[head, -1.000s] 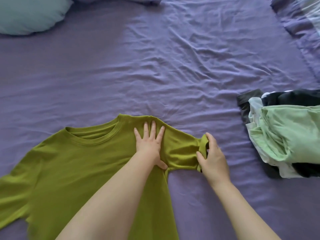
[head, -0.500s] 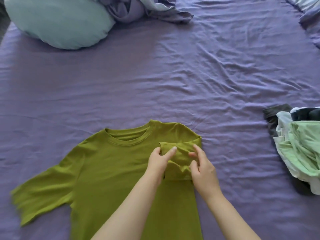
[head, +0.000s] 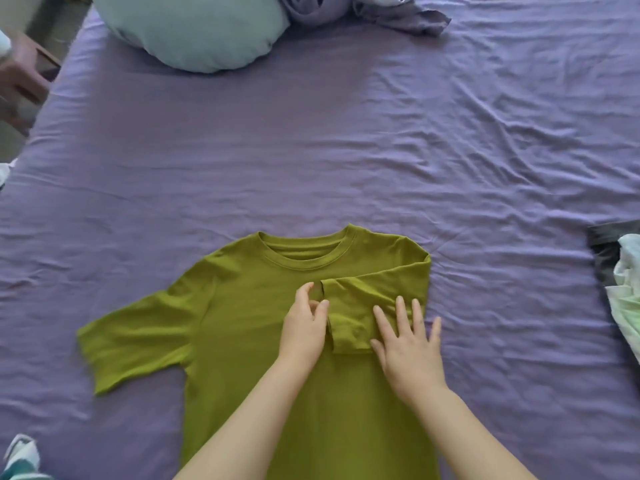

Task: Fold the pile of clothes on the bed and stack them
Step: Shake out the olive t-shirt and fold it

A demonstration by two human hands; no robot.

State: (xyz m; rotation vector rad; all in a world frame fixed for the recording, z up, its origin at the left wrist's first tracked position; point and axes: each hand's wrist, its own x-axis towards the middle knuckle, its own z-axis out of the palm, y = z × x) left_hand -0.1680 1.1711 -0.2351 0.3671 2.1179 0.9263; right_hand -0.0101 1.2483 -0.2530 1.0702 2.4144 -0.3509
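T-shirt (head: 249,327), olive green, lies flat on the bed (head: 346,161), neck hole away from you, near the bed's close edge and roughly in the middle of the view. Its body runs down out of frame between your forearms.

Right sleeve (head: 360,306) is folded inward across the chest; its cuff edge sits just right of centre. Left sleeve (head: 135,334) is spread out flat on the purple sheet.

Your left hand (head: 304,327) is at the cuff of the folded sleeve, thumb and fingertips curled together at the cuff edge, pinching or just touching it — the view is not sharp enough to say which. Your right hand (head: 408,344) lies flat with fingers spread wide, palm down, pressing on the folded sleeve and the shirt's right edge; the little finger reaches onto the sheet. It holds nothing.

Pile of clothes (head: 623,289) sits at the far right edge of the view, well apart from the shirt: pale green and white cloth over something dark, only partly in frame.

Pale blue pillow (head: 194,29) at the head of the bed, upper left. Beside it, a bunched purple cover (head: 363,12). A bit of white and teal cloth (head: 20,459) shows at the lower left corner. Sheet is creased, more so toward the right.
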